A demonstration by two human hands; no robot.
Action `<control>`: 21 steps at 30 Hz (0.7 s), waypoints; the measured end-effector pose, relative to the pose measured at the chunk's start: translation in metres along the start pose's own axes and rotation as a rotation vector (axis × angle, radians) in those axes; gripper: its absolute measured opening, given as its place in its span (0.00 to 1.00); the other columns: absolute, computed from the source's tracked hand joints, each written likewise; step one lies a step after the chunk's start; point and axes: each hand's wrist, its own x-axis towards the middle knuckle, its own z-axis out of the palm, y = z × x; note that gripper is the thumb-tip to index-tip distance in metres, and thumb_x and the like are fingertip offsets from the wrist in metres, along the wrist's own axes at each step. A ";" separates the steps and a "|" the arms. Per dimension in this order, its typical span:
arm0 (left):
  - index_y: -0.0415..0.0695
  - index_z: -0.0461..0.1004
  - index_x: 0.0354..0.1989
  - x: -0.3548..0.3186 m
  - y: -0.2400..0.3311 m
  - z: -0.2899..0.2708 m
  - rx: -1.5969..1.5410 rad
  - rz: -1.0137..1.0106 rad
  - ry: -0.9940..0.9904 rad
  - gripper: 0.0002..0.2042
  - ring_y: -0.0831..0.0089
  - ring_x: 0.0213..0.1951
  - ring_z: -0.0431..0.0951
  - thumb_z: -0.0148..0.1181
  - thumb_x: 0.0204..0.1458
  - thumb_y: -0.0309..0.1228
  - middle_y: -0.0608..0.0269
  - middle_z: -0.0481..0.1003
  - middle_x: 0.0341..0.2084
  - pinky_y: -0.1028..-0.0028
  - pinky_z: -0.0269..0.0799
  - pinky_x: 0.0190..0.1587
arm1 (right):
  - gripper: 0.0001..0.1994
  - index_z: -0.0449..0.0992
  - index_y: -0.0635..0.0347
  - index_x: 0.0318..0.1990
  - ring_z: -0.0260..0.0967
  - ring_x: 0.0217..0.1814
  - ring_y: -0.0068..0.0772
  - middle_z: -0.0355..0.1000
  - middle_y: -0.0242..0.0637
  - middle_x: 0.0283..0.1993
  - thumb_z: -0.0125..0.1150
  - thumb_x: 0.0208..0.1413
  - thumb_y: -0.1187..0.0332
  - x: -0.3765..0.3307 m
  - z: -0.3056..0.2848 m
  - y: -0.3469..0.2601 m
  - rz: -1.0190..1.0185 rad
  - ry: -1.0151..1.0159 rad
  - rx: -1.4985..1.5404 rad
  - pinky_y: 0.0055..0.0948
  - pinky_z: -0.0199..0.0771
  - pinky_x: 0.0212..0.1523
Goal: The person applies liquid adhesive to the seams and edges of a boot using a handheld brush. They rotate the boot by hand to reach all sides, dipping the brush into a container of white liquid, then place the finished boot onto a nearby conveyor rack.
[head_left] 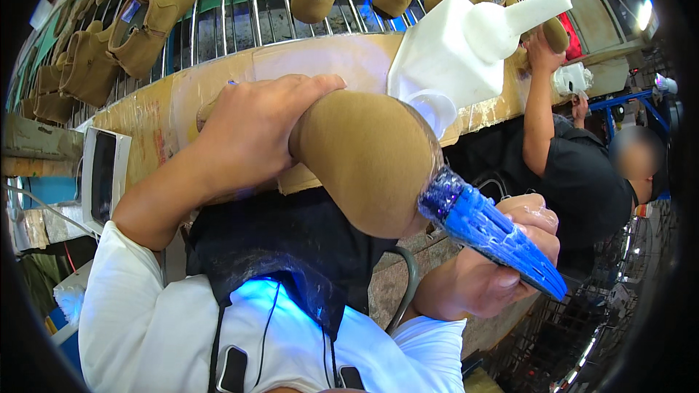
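Note:
My left hand (pixel 251 120) is wrapped round a tan suede boot (pixel 368 160), tilted with its broad rounded toe toward me. Wet, glossy film shows along the boot's right edge. In my right hand (pixel 537 220) is a blue brush (pixel 484 222), its handle streaked with white paste; the dark bristle end touches that edge. Some white paste also coats my right fingers. Just beyond the boot, a white plastic bottle (pixel 444 51) with a long spout lies tilted on the bench, a small round white opening (pixel 429 110) at its near side.
A cardboard-covered bench (pixel 175 105) runs across before me. Behind it, several tan boots (pixel 156 25) stand on a metal-bar rack (pixel 255 7). At right, a co-worker in a black shirt (pixel 582 153) holds another tan boot (pixel 556 35). A white-framed dark box (pixel 105 175) sits at left.

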 end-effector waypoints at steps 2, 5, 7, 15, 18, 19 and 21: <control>0.50 0.68 0.52 0.005 -0.003 0.000 0.012 0.028 0.021 0.32 0.55 0.42 0.76 0.69 0.32 0.27 0.56 0.76 0.41 0.62 0.72 0.42 | 0.23 0.65 0.63 0.29 0.57 0.28 0.33 0.62 0.40 0.27 0.54 0.54 0.48 0.005 0.003 0.002 -0.045 0.012 -0.044 0.33 0.56 0.29; 0.51 0.67 0.53 0.013 -0.005 -0.006 0.024 -0.015 -0.018 0.32 0.55 0.41 0.76 0.69 0.33 0.27 0.58 0.76 0.39 0.61 0.72 0.40 | 0.23 0.66 0.64 0.30 0.59 0.29 0.35 0.63 0.41 0.28 0.53 0.55 0.48 0.011 0.005 0.007 -0.078 -0.007 -0.055 0.33 0.58 0.29; 0.50 0.67 0.53 0.017 -0.004 -0.012 -0.002 -0.059 -0.058 0.33 0.54 0.43 0.75 0.69 0.31 0.27 0.55 0.76 0.41 0.63 0.72 0.42 | 0.22 0.66 0.64 0.30 0.60 0.30 0.35 0.64 0.42 0.29 0.53 0.55 0.49 0.013 0.007 0.011 -0.078 -0.015 -0.058 0.33 0.59 0.30; 0.47 0.66 0.55 0.008 -0.027 -0.012 0.131 -0.017 0.029 0.33 0.54 0.47 0.74 0.71 0.34 0.31 0.53 0.74 0.46 0.63 0.70 0.47 | 0.15 0.72 0.72 0.36 0.67 0.37 0.35 0.69 0.45 0.35 0.59 0.49 0.65 -0.008 -0.020 0.080 0.188 0.320 0.075 0.32 0.68 0.44; 0.43 0.64 0.56 -0.041 -0.080 -0.013 0.036 -0.194 -0.101 0.32 0.60 0.52 0.71 0.70 0.40 0.31 0.56 0.71 0.51 0.65 0.65 0.56 | 0.09 0.72 0.73 0.38 0.67 0.41 0.29 0.70 0.40 0.37 0.58 0.50 0.76 -0.026 -0.034 0.109 0.405 0.173 -0.059 0.27 0.67 0.46; 0.42 0.63 0.57 -0.066 -0.109 -0.012 -0.161 -0.252 -0.053 0.32 0.63 0.54 0.69 0.70 0.42 0.30 0.58 0.69 0.53 0.66 0.63 0.58 | 0.08 0.72 0.73 0.38 0.67 0.41 0.26 0.71 0.38 0.37 0.58 0.50 0.80 -0.027 -0.031 0.116 0.473 0.099 -0.072 0.24 0.67 0.45; 0.39 0.58 0.60 -0.052 -0.088 -0.021 -0.359 -0.599 -0.160 0.39 0.68 0.57 0.65 0.74 0.39 0.31 0.58 0.64 0.57 0.68 0.60 0.60 | 0.09 0.75 0.69 0.38 0.69 0.40 0.30 0.72 0.40 0.37 0.61 0.47 0.83 -0.031 -0.027 0.136 0.361 -0.091 -0.148 0.24 0.68 0.43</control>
